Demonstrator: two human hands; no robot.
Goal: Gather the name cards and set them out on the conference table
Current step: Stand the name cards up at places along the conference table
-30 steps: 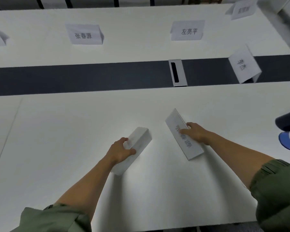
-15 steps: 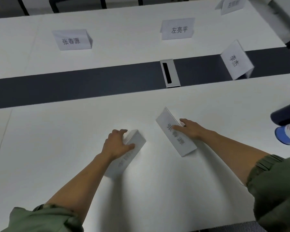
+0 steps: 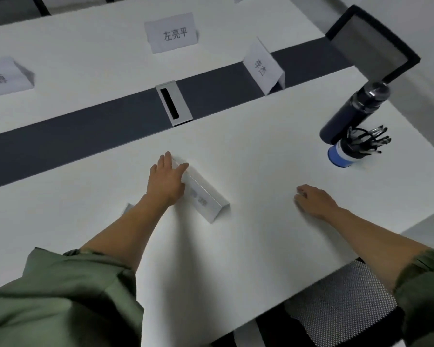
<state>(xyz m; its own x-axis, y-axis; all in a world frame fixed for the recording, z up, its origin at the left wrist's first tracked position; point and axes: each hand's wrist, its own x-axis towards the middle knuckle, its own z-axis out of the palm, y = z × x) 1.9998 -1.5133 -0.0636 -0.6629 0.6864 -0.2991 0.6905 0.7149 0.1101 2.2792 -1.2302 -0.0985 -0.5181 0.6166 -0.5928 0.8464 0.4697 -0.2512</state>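
Name card (image 3: 207,200), a folded white paper tent, sat directly under the left hand (image 3: 166,181), its far end covered by the palm and its open triangular end pointing away toward the person's right. The hand lay across it with the fingers (image 3: 166,157) nearly straight and the thumb over the ridge, so it seemed to press on the card, not close around it. The right hand (image 3: 313,200) rested well to the right on the conference table (image 3: 248,146), fingers loosely curled and holding nothing.

Being thin folded paper, the name card was probably very light and easy to crush or flatten. It would likely slide on the smooth tabletop at a slight push. A light pinch along the ridge, or on both sloping faces near the middle, looked safest for keeping the fold.

Behind the left forearm a corner of a second card (image 3: 127,209) showed, mostly hidden. Beyond the left hand a metal cable hatch (image 3: 174,106) sat in the dark strip (image 3: 60,141). Past that stood the card printed 左亮平 (image 3: 172,33), the card printed 李杰 (image 3: 263,66) and a third standing card (image 3: 3,76) far left. Beyond the right hand a dark flask (image 3: 353,111) stood touching a blue pen cup (image 3: 346,151); both could tip if an arm swept that way. A chair (image 3: 371,46) waited at the table's far end, and a mesh seat (image 3: 336,296) lay under the right forearm.
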